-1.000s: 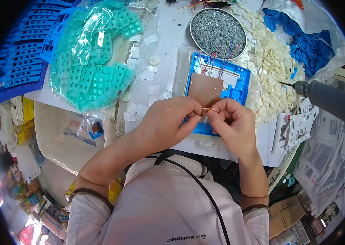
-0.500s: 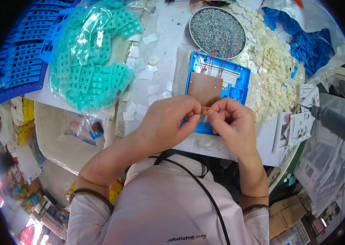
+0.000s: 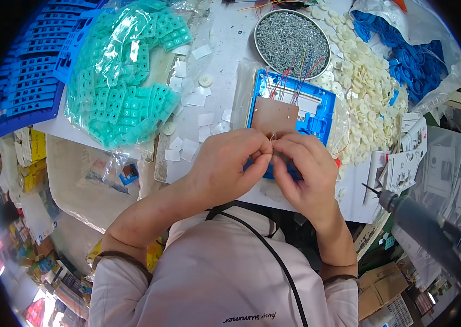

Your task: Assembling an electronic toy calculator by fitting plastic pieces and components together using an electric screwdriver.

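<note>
Left hand [image 3: 225, 166] & right hand [image 3: 307, 174]: fingertips pinched together, meeting on a thin wire [image 3: 272, 136] (barely visible) w/ narrow grip. Just beyond the pinch: brown circuit board [image 3: 274, 115] on blue plastic frame [image 3: 317, 111]. Farther beyond: round tin of screws [image 3: 290, 35]. Right of grip: electric screwdriver [image 3: 421, 226].

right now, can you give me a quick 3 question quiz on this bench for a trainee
1. True or false: the round metal tin of screws sits beyond the blue plastic frame, away from the person.
2. Which lies left of the frame? A) bag of teal keypads B) pile of cream discs C) electric screwdriver
3. What flat brown part lies on the frame, just beyond the left hand and right hand?

Key
1. True
2. A
3. The brown circuit board, with coloured wires running from it.
</note>
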Action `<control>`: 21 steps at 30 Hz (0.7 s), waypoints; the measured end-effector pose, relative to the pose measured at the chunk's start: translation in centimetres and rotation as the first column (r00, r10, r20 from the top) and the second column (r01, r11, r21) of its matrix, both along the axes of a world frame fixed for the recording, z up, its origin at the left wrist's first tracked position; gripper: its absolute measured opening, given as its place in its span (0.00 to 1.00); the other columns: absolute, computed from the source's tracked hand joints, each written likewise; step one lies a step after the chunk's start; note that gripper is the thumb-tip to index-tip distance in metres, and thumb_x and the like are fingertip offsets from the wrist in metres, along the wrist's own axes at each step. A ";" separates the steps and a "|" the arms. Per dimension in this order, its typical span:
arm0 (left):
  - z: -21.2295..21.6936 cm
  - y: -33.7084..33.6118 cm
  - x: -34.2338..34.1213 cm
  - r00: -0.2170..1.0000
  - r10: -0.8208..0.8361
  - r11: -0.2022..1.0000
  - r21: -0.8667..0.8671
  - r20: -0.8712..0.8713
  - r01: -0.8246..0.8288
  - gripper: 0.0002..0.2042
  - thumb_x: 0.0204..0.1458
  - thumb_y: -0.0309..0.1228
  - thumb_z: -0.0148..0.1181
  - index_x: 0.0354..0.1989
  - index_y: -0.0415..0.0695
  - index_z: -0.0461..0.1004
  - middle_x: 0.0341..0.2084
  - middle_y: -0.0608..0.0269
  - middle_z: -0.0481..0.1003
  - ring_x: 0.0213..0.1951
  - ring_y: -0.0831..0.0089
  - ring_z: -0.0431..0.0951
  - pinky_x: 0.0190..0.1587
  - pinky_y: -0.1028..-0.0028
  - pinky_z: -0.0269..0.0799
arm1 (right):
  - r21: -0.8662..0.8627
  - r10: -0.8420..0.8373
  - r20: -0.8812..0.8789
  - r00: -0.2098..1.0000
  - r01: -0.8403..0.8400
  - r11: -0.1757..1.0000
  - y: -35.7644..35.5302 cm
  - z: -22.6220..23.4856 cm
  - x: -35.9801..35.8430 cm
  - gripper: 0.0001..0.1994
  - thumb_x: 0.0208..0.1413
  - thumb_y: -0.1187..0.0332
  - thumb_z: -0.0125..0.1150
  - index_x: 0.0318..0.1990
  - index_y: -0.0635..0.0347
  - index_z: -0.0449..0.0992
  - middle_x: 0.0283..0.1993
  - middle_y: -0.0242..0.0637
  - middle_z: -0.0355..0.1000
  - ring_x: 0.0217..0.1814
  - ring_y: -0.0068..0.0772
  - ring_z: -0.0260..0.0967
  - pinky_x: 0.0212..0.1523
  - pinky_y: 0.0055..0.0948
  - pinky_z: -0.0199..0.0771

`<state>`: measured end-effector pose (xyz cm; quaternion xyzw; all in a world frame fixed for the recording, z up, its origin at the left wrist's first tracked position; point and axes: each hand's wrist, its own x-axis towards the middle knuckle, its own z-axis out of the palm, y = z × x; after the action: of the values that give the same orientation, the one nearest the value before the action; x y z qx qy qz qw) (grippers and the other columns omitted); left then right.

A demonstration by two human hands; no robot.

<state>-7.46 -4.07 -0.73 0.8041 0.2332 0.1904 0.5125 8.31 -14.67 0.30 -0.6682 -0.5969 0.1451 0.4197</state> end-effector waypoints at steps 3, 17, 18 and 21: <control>0.0 -0.3 -0.1 1.000 0.018 1.000 0.001 0.000 -0.018 0.04 0.52 0.21 0.64 0.34 0.41 0.75 0.22 0.65 0.71 0.20 0.75 0.66 0.23 0.75 0.62 | 0.036 0.071 0.054 0.996 -0.073 0.997 -0.2 -0.1 0.3 0.14 0.45 0.81 0.69 0.42 0.64 0.79 0.37 0.40 0.78 0.36 0.42 0.77 0.34 0.33 0.77; -0.2 -1.1 0.2 0.996 0.083 0.995 0.056 0.028 -0.084 0.06 0.50 0.20 0.64 0.33 0.42 0.73 0.22 0.63 0.69 0.22 0.73 0.70 0.24 0.72 0.65 | -0.099 0.013 -0.165 0.986 -0.029 0.995 -0.3 -0.1 0.2 0.08 0.49 0.81 0.67 0.38 0.65 0.81 0.33 0.40 0.79 0.28 0.31 0.76 0.27 0.26 0.75; -0.5 -1.1 0.3 0.996 0.077 0.993 0.091 0.050 -0.081 0.06 0.50 0.20 0.64 0.33 0.42 0.73 0.23 0.63 0.70 0.22 0.72 0.71 0.24 0.72 0.65 | -0.139 -0.006 -0.239 0.971 -0.028 0.990 -0.4 0.0 0.2 0.08 0.50 0.81 0.67 0.39 0.65 0.81 0.33 0.39 0.79 0.27 0.29 0.76 0.27 0.25 0.75; -0.8 -1.2 0.4 0.996 0.066 0.979 0.188 0.062 -0.077 0.08 0.48 0.20 0.65 0.34 0.43 0.73 0.24 0.62 0.71 0.23 0.67 0.74 0.24 0.69 0.67 | -0.207 -0.025 -0.364 0.931 -0.055 0.977 -0.6 0.0 0.5 0.08 0.52 0.80 0.67 0.40 0.66 0.82 0.32 0.38 0.78 0.27 0.24 0.75 0.27 0.23 0.74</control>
<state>-7.10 -5.25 -1.51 0.8350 0.2283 0.2524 0.4324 8.83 -15.22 0.25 -0.6662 -0.4946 0.3330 0.4480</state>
